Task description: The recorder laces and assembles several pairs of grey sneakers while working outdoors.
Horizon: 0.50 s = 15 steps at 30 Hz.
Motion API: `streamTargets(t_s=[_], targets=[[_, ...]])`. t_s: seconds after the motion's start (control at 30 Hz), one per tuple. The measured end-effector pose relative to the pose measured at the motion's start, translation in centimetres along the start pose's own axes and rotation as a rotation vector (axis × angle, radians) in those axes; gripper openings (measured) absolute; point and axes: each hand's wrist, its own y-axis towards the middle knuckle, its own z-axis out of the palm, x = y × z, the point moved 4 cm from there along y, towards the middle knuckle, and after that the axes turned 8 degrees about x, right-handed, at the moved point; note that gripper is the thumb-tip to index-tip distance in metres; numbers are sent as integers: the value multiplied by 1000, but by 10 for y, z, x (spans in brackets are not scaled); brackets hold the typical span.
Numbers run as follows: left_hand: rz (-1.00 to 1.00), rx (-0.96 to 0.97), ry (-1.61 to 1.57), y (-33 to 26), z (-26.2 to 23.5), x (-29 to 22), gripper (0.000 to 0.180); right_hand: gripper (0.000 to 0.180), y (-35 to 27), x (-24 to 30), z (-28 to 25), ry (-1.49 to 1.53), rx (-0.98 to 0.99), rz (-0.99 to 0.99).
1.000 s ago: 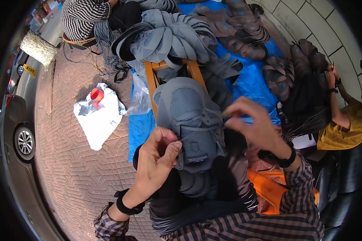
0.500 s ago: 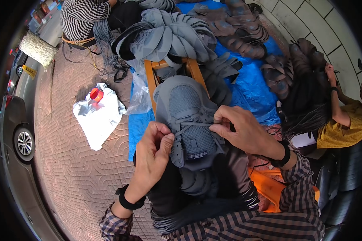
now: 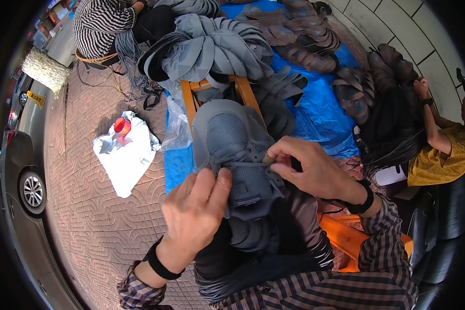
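Observation:
A grey shoe upper (image 3: pixel 227 132) with a mesh toe rests over my lap, its toe end pointing away from me. A thin grey shoelace (image 3: pixel 243 164) crosses the tongue between the two eyelet rows. My right hand (image 3: pixel 299 164) pinches the lace between thumb and forefinger beside the right eyelet row. At the left eyelet row, my left hand (image 3: pixel 196 206) has its fingers closed with the knuckles turned up. The hand covers the eyelets there and hides what its fingertips grip.
A wooden stool frame (image 3: pixel 250 98) stands just beyond the upper. Piles of grey uppers (image 3: pixel 217 49) and brown uppers (image 3: pixel 305 33) lie on blue sheeting (image 3: pixel 325 126). White plastic with a red cup (image 3: pixel 122 126) lies left. An orange stool (image 3: pixel 341 237) is at right; two people sit nearby.
My left hand has rolled over, so its back now faces up and its thumb is hidden. The right hand stays pinched on the lace near the right eyelets.

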Motion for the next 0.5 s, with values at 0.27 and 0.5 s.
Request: streamTargets(t_s=[0.27,0.5], targets=[[80,76,82,-9,17,4,39,18,0,0,5,-138,-36,-145],[-107,21,-53,-35,17,20,22,9,-6,0,3,-85,-25,-65]])
